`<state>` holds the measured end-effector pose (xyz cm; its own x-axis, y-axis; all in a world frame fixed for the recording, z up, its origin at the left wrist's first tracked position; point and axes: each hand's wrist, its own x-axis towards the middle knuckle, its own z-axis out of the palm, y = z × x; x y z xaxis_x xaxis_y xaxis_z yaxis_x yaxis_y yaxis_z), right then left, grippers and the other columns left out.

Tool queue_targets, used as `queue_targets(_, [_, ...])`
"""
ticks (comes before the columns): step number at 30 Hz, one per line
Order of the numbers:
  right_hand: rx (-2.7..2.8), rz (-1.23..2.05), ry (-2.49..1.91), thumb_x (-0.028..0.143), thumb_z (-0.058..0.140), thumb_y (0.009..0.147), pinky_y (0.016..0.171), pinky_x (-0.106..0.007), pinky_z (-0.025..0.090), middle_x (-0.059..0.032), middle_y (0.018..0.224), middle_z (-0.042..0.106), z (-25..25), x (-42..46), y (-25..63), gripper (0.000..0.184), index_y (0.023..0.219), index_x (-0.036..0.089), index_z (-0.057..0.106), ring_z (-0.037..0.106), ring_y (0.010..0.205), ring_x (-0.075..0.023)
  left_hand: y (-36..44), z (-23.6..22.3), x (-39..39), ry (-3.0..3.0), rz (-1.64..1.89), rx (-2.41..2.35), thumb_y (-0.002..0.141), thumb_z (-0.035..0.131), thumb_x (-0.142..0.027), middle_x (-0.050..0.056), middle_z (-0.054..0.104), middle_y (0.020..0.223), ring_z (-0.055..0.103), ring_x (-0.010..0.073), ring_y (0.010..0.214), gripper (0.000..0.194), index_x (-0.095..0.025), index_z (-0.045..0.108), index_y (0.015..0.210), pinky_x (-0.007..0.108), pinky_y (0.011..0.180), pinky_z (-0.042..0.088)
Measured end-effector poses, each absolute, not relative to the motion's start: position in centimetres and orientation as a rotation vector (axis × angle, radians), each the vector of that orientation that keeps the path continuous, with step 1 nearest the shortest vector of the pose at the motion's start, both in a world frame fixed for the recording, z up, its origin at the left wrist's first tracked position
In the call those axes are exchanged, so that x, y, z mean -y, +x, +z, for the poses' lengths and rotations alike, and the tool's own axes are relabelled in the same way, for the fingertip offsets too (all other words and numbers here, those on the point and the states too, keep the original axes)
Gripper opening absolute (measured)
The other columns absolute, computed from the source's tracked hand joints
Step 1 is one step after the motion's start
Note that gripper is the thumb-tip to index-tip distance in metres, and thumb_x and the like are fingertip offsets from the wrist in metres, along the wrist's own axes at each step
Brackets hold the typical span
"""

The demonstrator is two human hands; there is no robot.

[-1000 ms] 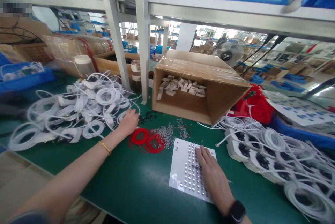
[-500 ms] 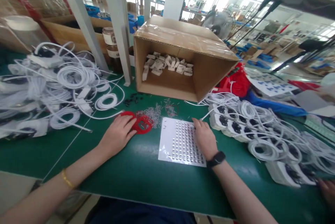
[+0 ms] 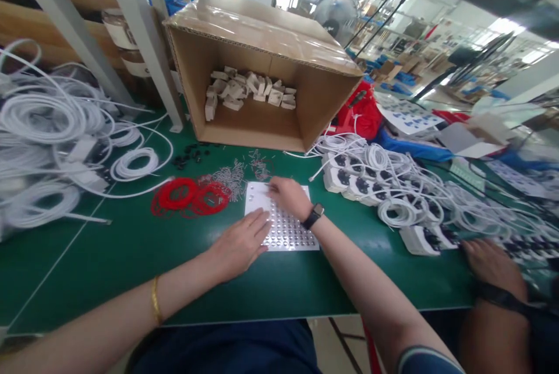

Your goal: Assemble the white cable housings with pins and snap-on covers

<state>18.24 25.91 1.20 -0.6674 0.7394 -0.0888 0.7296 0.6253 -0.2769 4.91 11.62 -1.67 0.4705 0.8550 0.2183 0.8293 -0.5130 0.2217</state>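
A white sheet with rows of small shiny round dots lies on the green table in front of me. My left hand rests with its fingers stretched out flat on the sheet's left edge. Over the upper part of the sheet, my right hand has its fingers curled in a pinch; whatever is between the fingertips is too small to see. Red wire coils lie left of the sheet, beside a heap of small metal pins.
A cardboard box on its side holds white plastic pieces. White cable coils pile up at left. White socket blocks with cables stand at right, near another person's hand. Black bits lie by the metal post.
My left hand has left the red wire coils and moved right onto the sheet. My right hand has shifted from the sheet's right edge to its upper part. The view has turned right.
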Motion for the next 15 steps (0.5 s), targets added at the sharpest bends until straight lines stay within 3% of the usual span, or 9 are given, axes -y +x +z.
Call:
queue_targets(8, [2.754,0.402,-1.27,0.029,0.051,0.09,0.075,-0.022,0.04,-0.0026,0.104,0.064,3.0,-26.8,13.6,0.015,0.099,0.023,0.061,0.059,0.093,-0.015,4.2,-2.2,-10.1,2.547,0.517,-1.475,0.086,0.05,-0.02,0.016,0.044,0.138,0.035,0.0271,0.132,0.044,-0.011,0.043,0.129,0.042,0.103,0.041])
queue_targets(12, [2.667,0.3,-1.435,0.028,0.039,0.095,0.076,-0.025,0.043,-0.006,0.101,0.064,4.6,-26.2,16.5,0.025,0.105,0.022,0.061,0.061,0.092,-0.0175,4.1,-2.0,-9.5,2.529,0.525,-1.473,0.085,0.052,-0.02,0.015,0.044,0.139,0.035,0.026,0.132,0.045,-0.012,0.043,0.129,0.042,0.104,0.041])
queue_targets(15, [2.591,0.169,-1.655,0.031,0.036,0.095,0.068,-0.027,0.046,-0.0111,0.102,0.061,3.8,-24.4,20.2,0.031,0.115,0.019,0.056,0.063,0.084,-0.0203,3.9,-1.6,-9.2,2.511,0.526,-1.462,0.084,0.054,-0.019,0.016,0.044,0.138,0.035,0.0253,0.132,0.048,-0.011,0.043,0.129,0.041,0.105,0.041])
